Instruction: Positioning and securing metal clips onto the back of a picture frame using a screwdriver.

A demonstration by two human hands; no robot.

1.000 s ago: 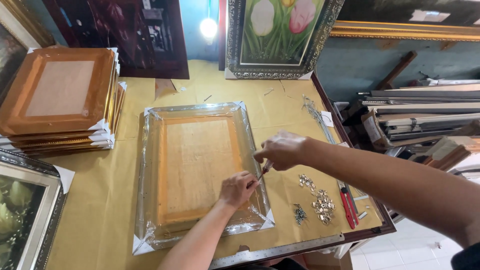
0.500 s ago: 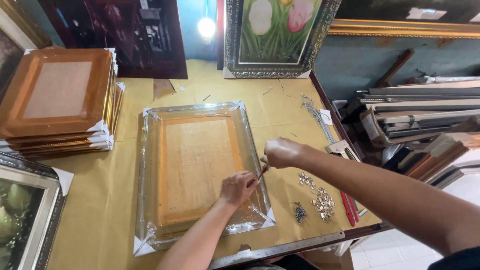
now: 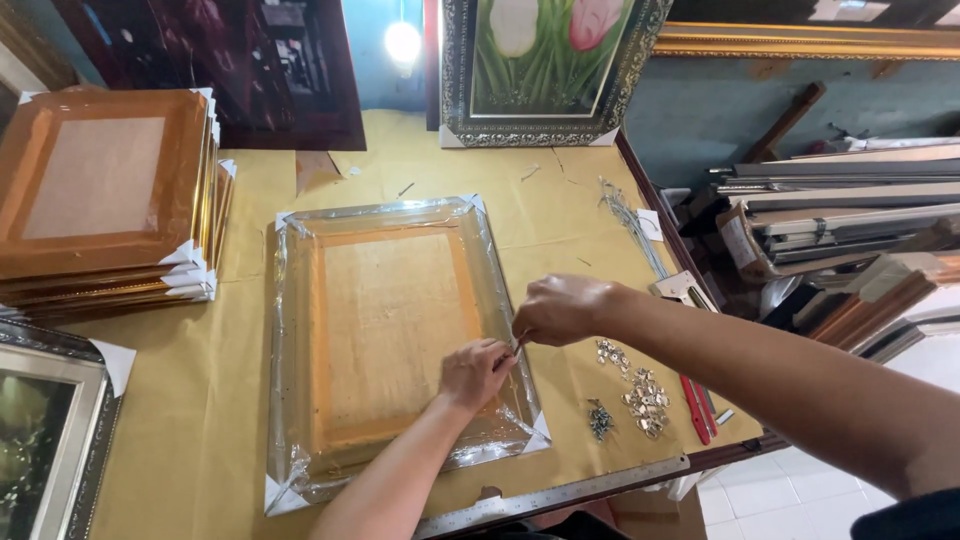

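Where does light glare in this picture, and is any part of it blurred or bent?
Head view: a lamp at the top burns out to white; its light glints on the plastic-wrapped frame; both hands, left and right, look sharp; the steel ruler bows slightly near the bottom edge.

Two bare forearms, no gloves, one dark sleeve edge

The left hand (image 3: 476, 372) and right hand (image 3: 560, 309) were uncovered, with no rings, watch or bands visible (the wrists showed plainly); both forearms were bare, and only at the lower right corner did a dark sleeve (image 3: 915, 515) cover the right upper arm.
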